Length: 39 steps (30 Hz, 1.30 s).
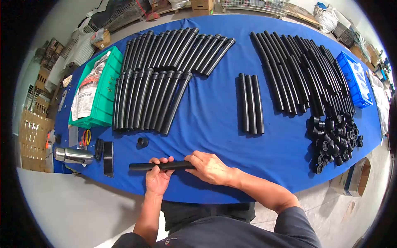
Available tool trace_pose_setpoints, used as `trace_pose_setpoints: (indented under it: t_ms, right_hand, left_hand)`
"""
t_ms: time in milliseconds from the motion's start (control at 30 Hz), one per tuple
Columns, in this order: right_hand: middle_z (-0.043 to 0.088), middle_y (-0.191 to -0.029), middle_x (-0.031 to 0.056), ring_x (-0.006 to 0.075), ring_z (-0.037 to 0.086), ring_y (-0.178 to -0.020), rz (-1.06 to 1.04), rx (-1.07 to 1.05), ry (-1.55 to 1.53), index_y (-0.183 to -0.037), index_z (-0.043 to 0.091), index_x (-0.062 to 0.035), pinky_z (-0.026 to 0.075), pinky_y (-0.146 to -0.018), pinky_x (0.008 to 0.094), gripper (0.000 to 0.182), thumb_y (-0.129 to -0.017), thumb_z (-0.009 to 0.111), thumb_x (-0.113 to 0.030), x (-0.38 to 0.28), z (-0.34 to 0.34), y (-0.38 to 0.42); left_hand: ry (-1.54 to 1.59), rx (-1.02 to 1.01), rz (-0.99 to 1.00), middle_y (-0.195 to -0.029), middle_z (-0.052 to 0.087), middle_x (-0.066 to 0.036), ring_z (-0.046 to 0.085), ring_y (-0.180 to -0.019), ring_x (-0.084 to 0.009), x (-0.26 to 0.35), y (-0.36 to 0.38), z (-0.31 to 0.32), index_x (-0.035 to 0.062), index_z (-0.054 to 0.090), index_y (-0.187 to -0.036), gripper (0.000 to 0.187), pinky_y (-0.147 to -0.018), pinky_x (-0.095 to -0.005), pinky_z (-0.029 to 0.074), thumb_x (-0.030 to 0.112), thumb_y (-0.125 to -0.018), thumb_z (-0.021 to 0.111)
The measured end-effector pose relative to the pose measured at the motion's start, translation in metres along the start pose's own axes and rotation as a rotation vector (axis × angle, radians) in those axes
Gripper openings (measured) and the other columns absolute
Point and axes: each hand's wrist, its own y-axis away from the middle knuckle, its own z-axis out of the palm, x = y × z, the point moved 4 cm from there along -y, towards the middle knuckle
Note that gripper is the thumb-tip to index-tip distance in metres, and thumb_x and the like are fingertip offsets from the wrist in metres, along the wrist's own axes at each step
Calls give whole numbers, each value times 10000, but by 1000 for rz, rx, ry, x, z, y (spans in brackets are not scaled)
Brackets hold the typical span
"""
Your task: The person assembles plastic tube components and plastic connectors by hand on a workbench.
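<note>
Near the table's front edge, both hands [184, 170] grip a tube [142, 166].

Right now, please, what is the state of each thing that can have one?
Left hand: closed on black tube
Right hand: closed on same tube
Left tubes: capped
Three middle tubes: uncapped
Green crate: open, newspaper inside
Steel flask: lying down
Loose cap: unattached

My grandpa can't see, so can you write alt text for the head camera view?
A person's left hand and right hand hold a black tube sideways over a blue-covered table. On the left lie rows of thick-ended black tubes; on the right, plain black tubes and a pile of small black parts, with three separate tubes in between.
</note>
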Motion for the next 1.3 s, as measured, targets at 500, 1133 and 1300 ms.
trace_pose_setpoints:
  t_ms: [500,1133,1300]
  right_hand:
    - [665,-916,204,381,670,-853,246,-133,-320,-1144,623,26,530,-759,456,380,-896,765,-224,5,-9,-4]
    - [614,-928,169,317,661,-806,441,-229,-406,-1225,602,-34,562,-639,415,407,-884,783,-166,3,-12,-8]
    - [628,-938,164,343,652,-797,45,-33,-105,-1194,615,-24,556,-705,440,386,-874,785,-156,-2,-5,-1]
  left_hand:
    - [-14,-17,-36,-1221,700,-164,590,-1300,-356,0,-3,1,83,625,-1099,207,-1077,-547,521,71,-920,726]
    - [-38,-38,-38,-1291,657,-195,549,-1337,-376,-3,-6,6,64,579,-1207,262,-1094,-553,511,129,-975,681]
    - [4,23,-39,-1293,651,-195,538,-1349,-375,-2,-5,7,62,577,-1196,261,-1113,-558,491,90,-961,687]
